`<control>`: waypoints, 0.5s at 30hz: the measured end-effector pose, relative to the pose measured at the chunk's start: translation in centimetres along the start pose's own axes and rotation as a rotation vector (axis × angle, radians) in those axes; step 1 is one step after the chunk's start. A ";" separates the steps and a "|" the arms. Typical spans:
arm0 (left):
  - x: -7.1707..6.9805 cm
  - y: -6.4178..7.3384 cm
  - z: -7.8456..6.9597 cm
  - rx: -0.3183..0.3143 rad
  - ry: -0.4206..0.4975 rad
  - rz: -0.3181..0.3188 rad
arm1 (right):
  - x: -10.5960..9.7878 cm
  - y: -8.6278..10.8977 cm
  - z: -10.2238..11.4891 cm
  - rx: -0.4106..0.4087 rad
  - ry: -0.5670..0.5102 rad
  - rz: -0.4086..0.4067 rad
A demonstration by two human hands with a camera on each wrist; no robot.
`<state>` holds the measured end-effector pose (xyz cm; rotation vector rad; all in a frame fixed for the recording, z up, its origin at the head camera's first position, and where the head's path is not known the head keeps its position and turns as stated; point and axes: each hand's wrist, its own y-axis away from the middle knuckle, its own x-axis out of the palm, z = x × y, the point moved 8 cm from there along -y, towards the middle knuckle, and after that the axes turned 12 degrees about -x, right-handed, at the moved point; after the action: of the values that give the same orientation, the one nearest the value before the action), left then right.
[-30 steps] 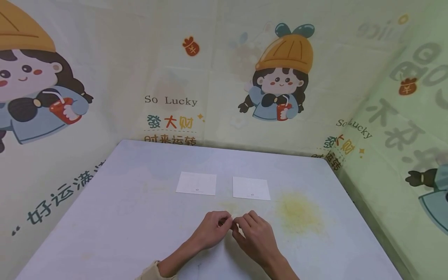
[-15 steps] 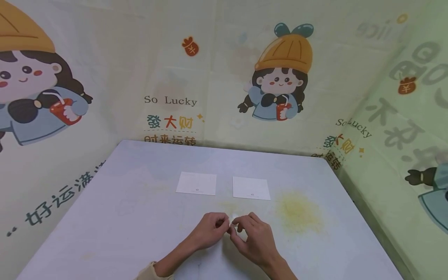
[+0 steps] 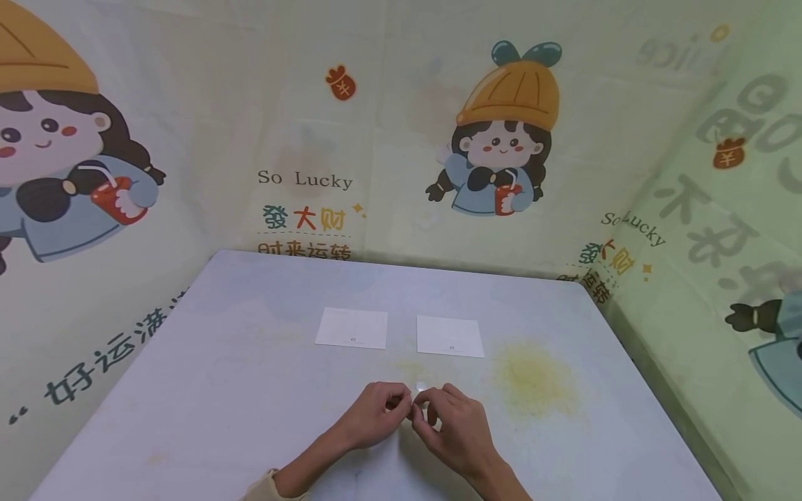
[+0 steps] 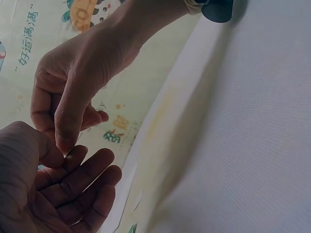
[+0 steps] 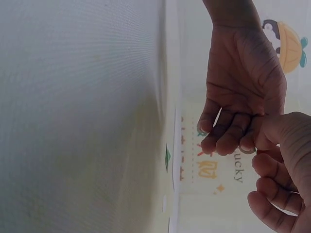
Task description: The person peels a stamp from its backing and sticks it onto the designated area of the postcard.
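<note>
My left hand [image 3: 379, 414] and right hand [image 3: 460, 421] meet close over the table [image 3: 238, 410], thumb and index fingertips pinched together at one spot. Between the fingertips is something tiny and mostly hidden; I cannot tell its kind. In the right wrist view a small rounded edge shows at the left hand's [image 5: 245, 77] fingertips, beside the right hand [image 5: 291, 160]. The other fingers of both hands are loosely curled. Just beyond the fingertips, a small whitish piece [image 3: 422, 386] lies on the table.
Two white cards, the left card [image 3: 352, 328] and the right card [image 3: 450, 337], lie flat side by side beyond the hands. A green pointed piece [image 5: 167, 158] shows near them in the right wrist view. A yellow stain [image 3: 535, 379] marks the table at right.
The fingertips have shifted slightly left and nearer, and the right fingers have moved a little. The whitish piece beyond them now shows more fully. The cards have not moved.
</note>
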<state>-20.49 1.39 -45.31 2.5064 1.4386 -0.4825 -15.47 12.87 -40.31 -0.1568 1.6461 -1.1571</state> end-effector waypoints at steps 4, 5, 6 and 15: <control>-0.1 0.1 -0.1 0.008 0.015 0.002 | 0.0 0.0 0.0 -0.006 -0.012 -0.005; -0.2 0.1 -0.1 0.015 0.013 -0.002 | -0.1 0.0 0.0 -0.005 -0.010 -0.004; -0.2 0.1 -0.1 0.022 0.011 -0.006 | -0.2 -0.1 -0.1 -0.005 -0.008 -0.004; -0.8 0.1 0.7 -0.015 0.016 -0.023 | -1.2 0.4 -1.1 0.005 0.015 -0.038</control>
<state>-20.93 0.42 -45.66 2.4906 1.4725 -0.4557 -15.71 14.49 -39.90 -0.1772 1.6595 -1.1935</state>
